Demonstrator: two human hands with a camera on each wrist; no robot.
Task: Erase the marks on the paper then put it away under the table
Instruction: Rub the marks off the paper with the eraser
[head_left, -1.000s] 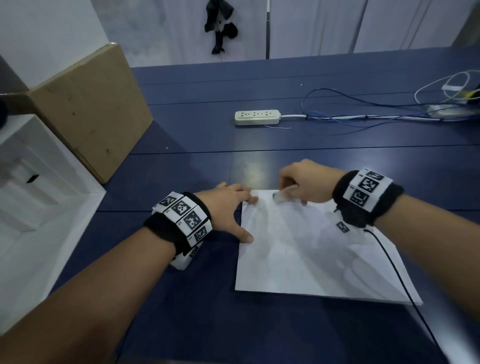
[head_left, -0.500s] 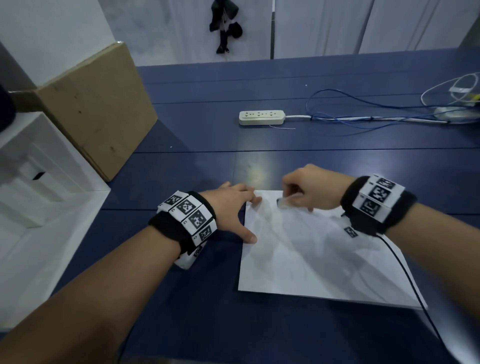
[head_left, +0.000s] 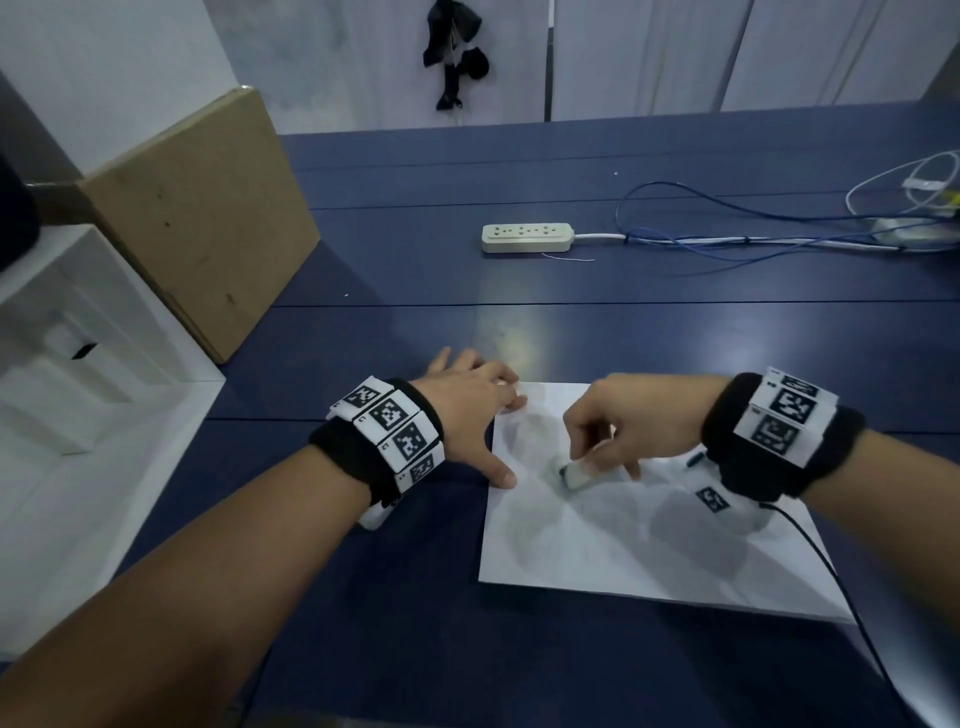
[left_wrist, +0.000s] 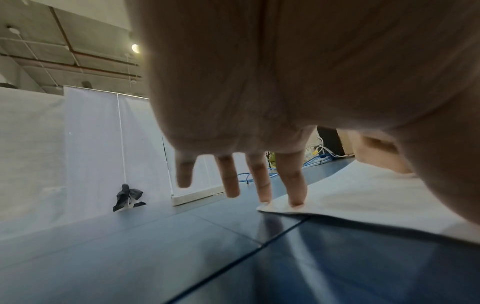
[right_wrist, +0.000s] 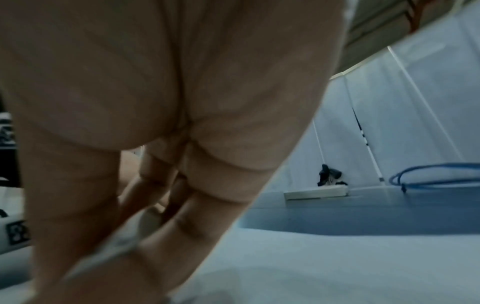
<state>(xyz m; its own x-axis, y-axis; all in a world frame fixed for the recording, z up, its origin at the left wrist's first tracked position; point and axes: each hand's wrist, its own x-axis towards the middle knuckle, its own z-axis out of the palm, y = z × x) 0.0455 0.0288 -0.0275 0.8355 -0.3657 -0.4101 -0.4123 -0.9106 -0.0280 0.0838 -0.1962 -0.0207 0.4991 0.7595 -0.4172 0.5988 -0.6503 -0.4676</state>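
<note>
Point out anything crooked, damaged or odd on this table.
The paper lies slightly askew to the table seams, with grey smudges near the eraser; its far corner lifts slightly by the left hand's fingers. Nothing looks torn or spilled.

Both forearms are bare, no sleeves at all, just a thick black fabric wristband on the left wrist (head_left: 363, 457) and a matching black fabric wristband on the right wrist (head_left: 779, 447). Each band has a row of white rectangular tiles printed with black square-code markers (head_left: 397, 431) wrapped around it, kind of like a chunky bracelet; the right wrist's marker tiles (head_left: 784, 421) look the same. One more small marker tile (head_left: 710, 499) shows under the right wrist. A thin black cable (head_left: 831, 577) comes off the right band. Nothing on the fingers as far as I can see.
</note>
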